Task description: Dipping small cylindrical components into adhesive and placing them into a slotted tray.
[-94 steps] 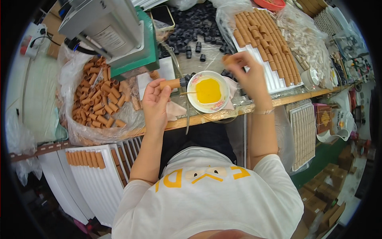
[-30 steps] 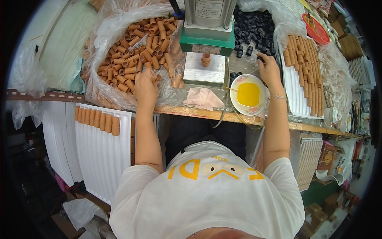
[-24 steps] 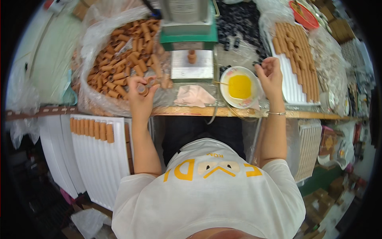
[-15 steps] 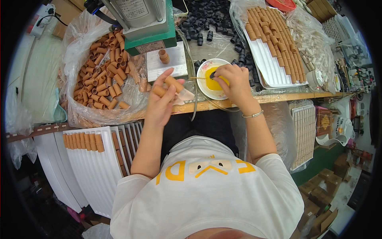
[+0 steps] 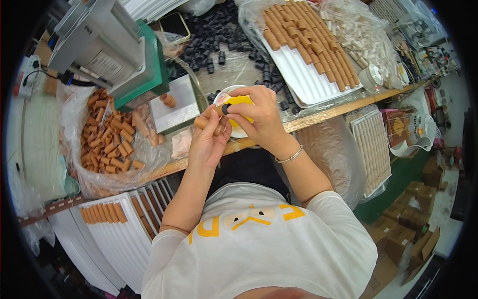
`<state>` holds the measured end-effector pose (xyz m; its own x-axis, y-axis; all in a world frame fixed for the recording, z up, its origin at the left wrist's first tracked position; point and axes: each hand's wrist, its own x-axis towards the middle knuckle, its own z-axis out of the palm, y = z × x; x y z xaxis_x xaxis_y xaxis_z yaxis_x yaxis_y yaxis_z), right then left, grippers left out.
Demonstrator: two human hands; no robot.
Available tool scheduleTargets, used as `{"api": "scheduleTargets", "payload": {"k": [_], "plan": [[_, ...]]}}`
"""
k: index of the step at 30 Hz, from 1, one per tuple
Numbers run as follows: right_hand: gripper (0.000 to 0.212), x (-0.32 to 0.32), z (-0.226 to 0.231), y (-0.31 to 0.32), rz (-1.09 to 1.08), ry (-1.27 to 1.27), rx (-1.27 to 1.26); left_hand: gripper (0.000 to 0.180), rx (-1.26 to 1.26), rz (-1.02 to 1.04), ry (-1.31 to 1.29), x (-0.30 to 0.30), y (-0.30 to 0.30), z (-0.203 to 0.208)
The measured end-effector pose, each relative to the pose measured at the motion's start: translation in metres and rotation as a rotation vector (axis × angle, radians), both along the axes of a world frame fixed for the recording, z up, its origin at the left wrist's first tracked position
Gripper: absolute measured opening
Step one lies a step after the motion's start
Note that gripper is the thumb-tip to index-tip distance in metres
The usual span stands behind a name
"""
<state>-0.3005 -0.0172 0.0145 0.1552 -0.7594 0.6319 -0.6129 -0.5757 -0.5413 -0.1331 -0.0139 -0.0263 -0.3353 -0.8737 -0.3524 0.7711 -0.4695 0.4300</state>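
Observation:
My left hand [image 5: 210, 142] is closed round two brown tubes; the lower tube [image 5: 208, 125] lies between its fingers and the upper tube [image 5: 219, 109] points toward my other hand. With thumb and fingers, my right hand [image 5: 264, 119] pinches a small black fitting [image 5: 226, 108] against the end of the upper tube. How far the fitting sits in the tube cannot be made out. Just behind both hands, partly covered by them, stands a white bowl [image 5: 230, 90] with yellow liquid [image 5: 242, 100] in it. A pinkish cloth [image 5: 182, 144] lies by the table edge near my left wrist.
A green and grey press [image 5: 144, 74] stands at the left over a metal plate [image 5: 179, 112] carrying a brown tube piece [image 5: 168, 100]. Beside it is a plastic bag of brown tubes [image 5: 107, 144]. Black fittings [image 5: 219, 35] cover the back; a white tray [image 5: 311, 87] of tubes lies right.
My right hand has moved left from the bowl, bringing the black fitting to the tube in my left hand. The view has turned and shifted. The cloth by my left hand now lies on the table.

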Motion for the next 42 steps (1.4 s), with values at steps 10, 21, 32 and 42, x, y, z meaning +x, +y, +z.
{"api": "scheduleTargets", "payload": {"k": [10,21,32,42], "plan": [[0.047,-0.113,-0.012,-0.13,-0.708,0.329,0.314,0.03,-0.109,0.226,-0.145,0.023,-0.004,0.003],[0.026,-0.001,0.016,-0.035,0.126,-0.022,0.287,0.034,-0.478,0.406,-0.641,0.046,-0.007,0.01],[0.042,0.067,0.015,-0.018,0.075,0.379,0.008,0.032,-0.576,0.437,-0.868,0.062,-0.001,0.008],[0.019,0.084,-0.005,-0.061,0.085,0.076,0.406,0.033,-0.68,0.319,-1.716,0.101,-0.046,-0.006]]}}
